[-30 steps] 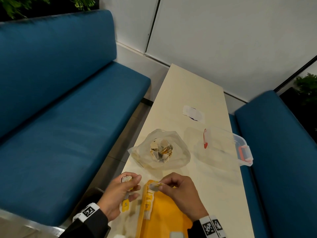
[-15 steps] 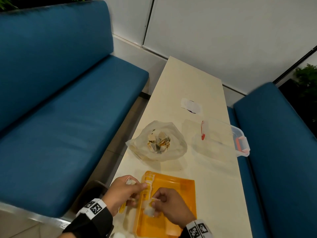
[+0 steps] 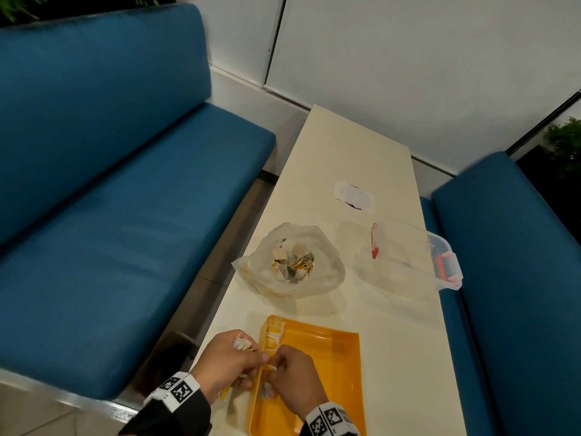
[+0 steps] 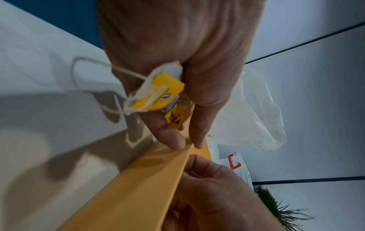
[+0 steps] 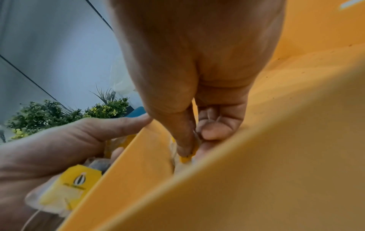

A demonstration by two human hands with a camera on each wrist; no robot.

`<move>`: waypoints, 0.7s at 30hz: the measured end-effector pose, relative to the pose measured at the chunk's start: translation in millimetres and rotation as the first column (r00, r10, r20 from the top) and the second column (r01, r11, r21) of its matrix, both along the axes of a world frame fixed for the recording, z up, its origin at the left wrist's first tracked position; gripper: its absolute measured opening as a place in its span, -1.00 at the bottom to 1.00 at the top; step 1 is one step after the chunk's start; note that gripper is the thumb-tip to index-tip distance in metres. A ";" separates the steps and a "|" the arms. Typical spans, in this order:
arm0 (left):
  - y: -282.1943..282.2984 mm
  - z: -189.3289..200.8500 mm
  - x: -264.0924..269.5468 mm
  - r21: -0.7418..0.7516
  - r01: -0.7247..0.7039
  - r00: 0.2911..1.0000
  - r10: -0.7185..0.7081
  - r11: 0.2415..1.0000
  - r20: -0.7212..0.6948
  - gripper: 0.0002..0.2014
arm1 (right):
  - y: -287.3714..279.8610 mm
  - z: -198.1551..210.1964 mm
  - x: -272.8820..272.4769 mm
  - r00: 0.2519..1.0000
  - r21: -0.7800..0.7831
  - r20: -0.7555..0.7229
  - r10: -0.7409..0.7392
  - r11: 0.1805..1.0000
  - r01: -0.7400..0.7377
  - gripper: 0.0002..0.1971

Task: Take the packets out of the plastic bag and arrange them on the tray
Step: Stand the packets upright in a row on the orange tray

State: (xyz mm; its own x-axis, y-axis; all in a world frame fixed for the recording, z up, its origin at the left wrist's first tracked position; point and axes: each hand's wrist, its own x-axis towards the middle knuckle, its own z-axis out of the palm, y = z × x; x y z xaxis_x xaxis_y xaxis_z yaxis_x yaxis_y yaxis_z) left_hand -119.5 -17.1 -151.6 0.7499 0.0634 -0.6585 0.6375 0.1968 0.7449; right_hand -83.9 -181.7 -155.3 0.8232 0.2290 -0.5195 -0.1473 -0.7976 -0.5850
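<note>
An orange tray (image 3: 333, 366) lies at the near end of the table, with a row of tea bag packets (image 3: 274, 335) along its left wall. My left hand (image 3: 231, 360) stays just outside that wall and grips a bunch of tea bags with yellow tags (image 4: 158, 92), its fingertips touching the tray rim (image 4: 138, 179). Inside the tray, by the same wall, my right hand (image 3: 290, 380) pinches one tea bag (image 5: 185, 157) by its yellow tag. The clear plastic bag (image 3: 292, 262) farther up the table holds several more packets.
A clear lidded box (image 3: 412, 259) with red clips sits at the table's right edge. A white paper scrap (image 3: 353, 196) lies beyond it. Blue benches (image 3: 110, 199) flank the narrow table (image 3: 393, 341) on both sides.
Both hands have moved nearer along the tray's left wall. My right hand has lowered its tea bag into the tray beside the row of packets.
</note>
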 end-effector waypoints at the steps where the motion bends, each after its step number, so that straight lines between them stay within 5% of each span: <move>1: 0.0 0.0 0.2 0.002 0.002 1.000 -0.002 1.000 -0.003 -0.77 | 1.2 -0.9 0.0 1.000 -0.004 0.006 -0.018 1.000 0.018 -0.87; 7: 1.3 0.8 3.7 0.007 0.020 1.000 -0.020 1.000 -0.023 -0.73 | 1.9 3.3 -0.8 0.993 -0.038 0.118 -0.018 0.999 0.023 -0.71; 15: -0.3 4.5 2.5 -0.006 0.006 1.000 -0.006 1.000 -0.016 -0.72 | -0.7 5.2 -9.1 0.963 -0.155 0.099 0.252 0.960 -0.235 -0.85; 21: -0.9 4.6 -0.5 -0.015 0.009 1.000 -0.010 1.000 -0.018 -0.71 | 2.9 4.0 -9.4 0.948 -0.165 0.138 0.286 0.951 -0.263 -0.86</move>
State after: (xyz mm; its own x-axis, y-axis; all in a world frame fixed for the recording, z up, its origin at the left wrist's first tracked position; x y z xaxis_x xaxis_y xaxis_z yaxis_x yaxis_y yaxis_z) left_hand -120.0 -17.9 -147.0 0.7385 0.0464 -0.6726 0.6525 0.2019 0.7304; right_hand -93.3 -178.8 -151.3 0.8130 0.3906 -0.4318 0.1739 -0.8706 -0.4603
